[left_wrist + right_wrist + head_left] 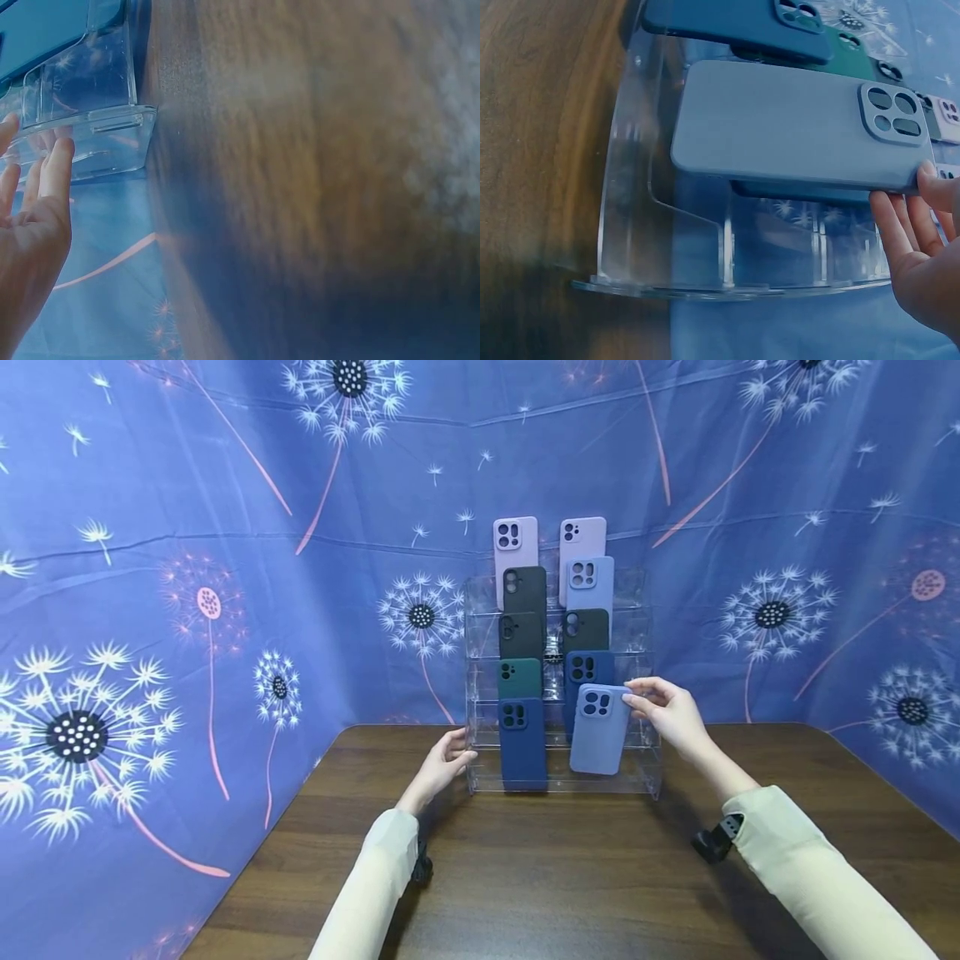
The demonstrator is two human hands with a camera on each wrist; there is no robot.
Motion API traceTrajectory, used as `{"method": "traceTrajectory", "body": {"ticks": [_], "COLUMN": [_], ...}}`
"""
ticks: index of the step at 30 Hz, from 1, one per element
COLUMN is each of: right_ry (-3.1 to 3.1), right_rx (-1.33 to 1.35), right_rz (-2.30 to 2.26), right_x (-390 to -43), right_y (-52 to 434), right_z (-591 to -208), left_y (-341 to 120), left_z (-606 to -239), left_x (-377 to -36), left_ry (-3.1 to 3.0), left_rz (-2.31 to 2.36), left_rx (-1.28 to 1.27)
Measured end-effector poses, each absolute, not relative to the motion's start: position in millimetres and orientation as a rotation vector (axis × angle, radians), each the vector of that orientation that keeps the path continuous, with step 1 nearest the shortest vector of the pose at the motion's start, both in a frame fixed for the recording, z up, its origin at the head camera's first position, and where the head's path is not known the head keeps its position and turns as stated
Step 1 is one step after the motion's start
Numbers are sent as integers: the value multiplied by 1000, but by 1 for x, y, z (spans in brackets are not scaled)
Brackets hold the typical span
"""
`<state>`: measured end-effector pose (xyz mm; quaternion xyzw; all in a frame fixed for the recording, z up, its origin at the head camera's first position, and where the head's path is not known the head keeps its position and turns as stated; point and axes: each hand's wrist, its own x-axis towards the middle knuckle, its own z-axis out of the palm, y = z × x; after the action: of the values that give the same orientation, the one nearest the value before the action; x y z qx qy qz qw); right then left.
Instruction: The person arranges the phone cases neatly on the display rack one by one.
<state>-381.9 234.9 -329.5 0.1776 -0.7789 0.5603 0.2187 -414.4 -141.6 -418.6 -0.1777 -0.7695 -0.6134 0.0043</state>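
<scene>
1. A clear acrylic tiered display stand [645, 768] sits on the dark wooden surface [570, 877], near its back edge, in front of a blue dandelion-print cloth backdrop [187, 527].
2. The right hand [670, 711] pinches the upper right edge of a grey-blue silicone phone case [599, 731], its thumb and fingertips closed on the rim beside the camera cut-out.
3. That grey-blue case stands upright and slightly tilted in the lowest tier of the stand, on the right-hand column; the right wrist view shows its lower end inside the front compartment.
4. The left hand [444, 768] has straight, relaxed fingers that rest against the left side wall of the stand at its bottom tier; it holds nothing.
5. A navy blue phone case [522, 743] stands in the lowest tier of the left column, just beside the grey-blue one.
6. Behind them rise a dark green case [520, 678], black cases [524, 592], a light blue case [590, 583] and two pale pink cases [514, 540] at the top.
</scene>
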Motion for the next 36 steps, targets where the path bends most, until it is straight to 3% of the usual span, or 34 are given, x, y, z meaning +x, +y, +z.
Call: {"method": "traceTrajectory", "body": {"ticks": [4,9,10,18,25,28,33,36], "right_ry": [-2144,-2222,-2258,-2138,-2186,-2141,-2067,-2061], "right_rx": [532,429,371,392,323,352,332,327], "right_rz": [1588,1494,1432,1668,1459,1473,1437,1436], "right_x": [-406,-398,-380,-408,-391,-416,-487,-502], "right_y": [244,236,225,238,230,246,292,307], "right_z": [-354,-355,-340,-365,-355,-378,-446,-460], "left_y": [-141,-140,-140,-139,-137,-136,-138,-140], "left_z": [-419,-421,-421,-417,-401,-401,-412,-418], "left_x": [-416,-416,-416,-413,-396,-395,-407,-413], "left_ry": [-2410,-2404,-2401,-2399,-2405,-2410,-2404,-2398], "left_rz": [-1926,-1926,-1920,-1940,-1949,-1950,-1917,-1886], "left_rx": [-558,-540,-542,-547,-549,-544,-554,-544]}}
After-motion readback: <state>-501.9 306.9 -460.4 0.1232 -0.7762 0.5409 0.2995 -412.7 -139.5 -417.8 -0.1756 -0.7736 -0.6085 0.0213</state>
